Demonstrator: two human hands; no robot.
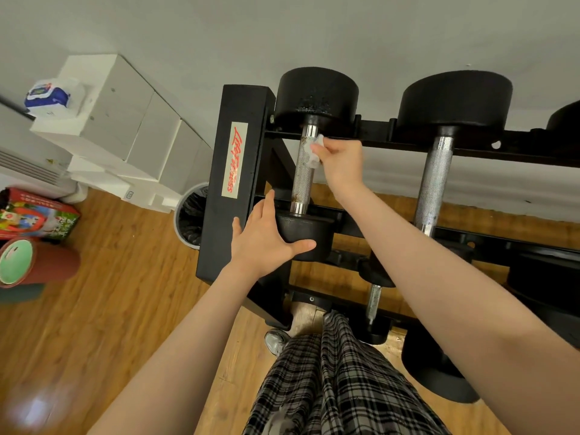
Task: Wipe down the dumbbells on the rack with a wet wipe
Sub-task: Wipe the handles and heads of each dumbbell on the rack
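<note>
A black dumbbell (303, 180) with a knurled metal handle lies on the top tier of the black rack (232, 171), at its left end. My right hand (340, 160) pinches a crumpled white wet wipe (314, 150) against the upper part of that handle. My left hand (266, 237) rests with fingers spread on the dumbbell's near black head, thumb across its front. A second, larger dumbbell (436, 171) lies to the right on the same tier.
Smaller dumbbells sit on the lower tiers (375, 296). A wipes packet (47, 95) lies on white boxes (125, 127) at the left. A lined bin (191, 215) stands beside the rack. A red cylinder (34, 262) and a colourful box (34, 215) are on the wood floor.
</note>
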